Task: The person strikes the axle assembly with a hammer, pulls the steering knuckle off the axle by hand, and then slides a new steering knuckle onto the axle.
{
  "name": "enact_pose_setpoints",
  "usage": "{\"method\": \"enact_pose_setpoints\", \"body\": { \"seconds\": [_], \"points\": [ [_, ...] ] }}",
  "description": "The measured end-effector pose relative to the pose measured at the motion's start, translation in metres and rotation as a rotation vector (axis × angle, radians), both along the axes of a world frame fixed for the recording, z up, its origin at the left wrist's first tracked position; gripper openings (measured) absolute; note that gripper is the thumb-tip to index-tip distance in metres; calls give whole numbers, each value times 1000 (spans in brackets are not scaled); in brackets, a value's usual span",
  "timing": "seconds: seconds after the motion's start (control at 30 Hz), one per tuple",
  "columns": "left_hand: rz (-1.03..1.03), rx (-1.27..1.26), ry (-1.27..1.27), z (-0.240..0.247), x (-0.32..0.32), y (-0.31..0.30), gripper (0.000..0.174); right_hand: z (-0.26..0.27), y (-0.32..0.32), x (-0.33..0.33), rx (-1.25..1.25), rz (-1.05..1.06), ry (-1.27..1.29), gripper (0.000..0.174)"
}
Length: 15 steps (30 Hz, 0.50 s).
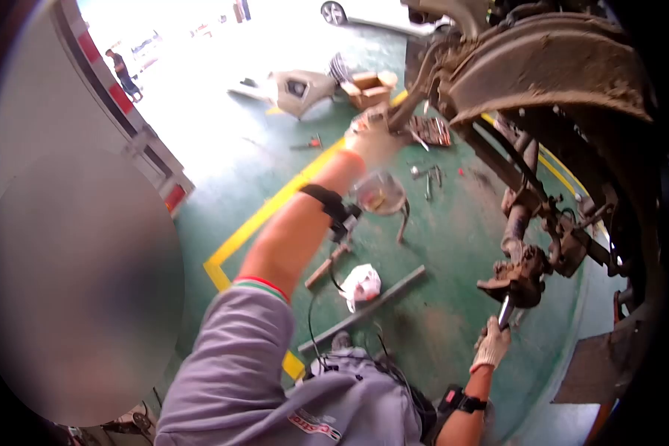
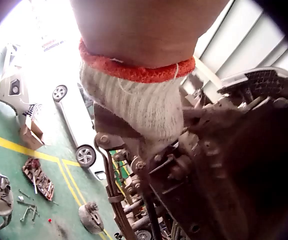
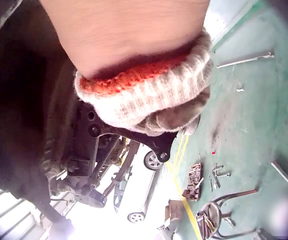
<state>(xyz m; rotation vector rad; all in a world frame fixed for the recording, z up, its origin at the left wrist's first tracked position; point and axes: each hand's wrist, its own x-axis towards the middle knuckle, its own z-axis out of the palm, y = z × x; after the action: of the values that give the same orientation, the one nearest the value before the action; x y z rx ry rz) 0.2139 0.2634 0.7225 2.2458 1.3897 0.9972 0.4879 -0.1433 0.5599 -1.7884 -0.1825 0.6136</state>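
My left hand, in a knitted glove with a red-edged cuff, reaches out to the end of the vehicle's rusty frame. In the left wrist view the glove overlaps the dirty metal, and its fingers are hidden; I cannot tell whether they grip it. My right hand, gloved too, grips a shiny metal rod below a rusty hub assembly. In the right wrist view curled glove fingers show beside a dark metal bracket, the rod being out of sight there.
A round stool bearing tools stands on the green floor. A long metal bar, a white plastic bag, loose wrenches, an open tool case and a cardboard box lie about. A curved rusty fender overhangs the right side.
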Motion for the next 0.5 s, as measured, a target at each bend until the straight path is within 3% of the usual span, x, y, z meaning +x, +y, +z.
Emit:
{"method": "enact_pose_setpoints", "body": {
  "seconds": [0.03,0.1,0.17,0.2,0.23,0.27,0.3,0.33,0.4,0.43,0.47,0.5],
  "points": [
    [-72,38,-89,4,-25,-6,77,-3,-14,0,-50,1,-11,22],
    [-115,114,-366,-39,-78,6,68,3,-14,-15,154,-143,225,24],
    [29,-311,-493,-97,-148,-5,52,-27,-33,-14,130,-134,274,26],
    [83,-399,-507,-139,-187,-16,44,-40,-40,-18,85,-56,426,25],
    [184,-496,-400,-184,-223,-39,27,-51,-44,-21,37,19,576,24],
    [91,-425,57,-295,-293,-46,16,-59,-42,-26,-16,48,682,22],
    [-79,-272,723,-378,-350,-89,14,-63,-38,-33,-26,113,681,21],
    [-133,-646,816,-428,-388,-148,15,-61,-28,-38,-20,122,662,20],
    [-185,-936,575,-486,-464,-309,12,-57,-1,-49,7,154,647,18],
    [-334,-808,1014,-546,-498,-393,16,-54,15,-52,26,175,645,18],
    [40,-1226,686,-561,-496,-468,27,-54,32,-54,20,192,638,16],
    [112,-1433,427,-521,-496,-512,27,-54,49,-59,-16,234,572,19]
  ]
}}
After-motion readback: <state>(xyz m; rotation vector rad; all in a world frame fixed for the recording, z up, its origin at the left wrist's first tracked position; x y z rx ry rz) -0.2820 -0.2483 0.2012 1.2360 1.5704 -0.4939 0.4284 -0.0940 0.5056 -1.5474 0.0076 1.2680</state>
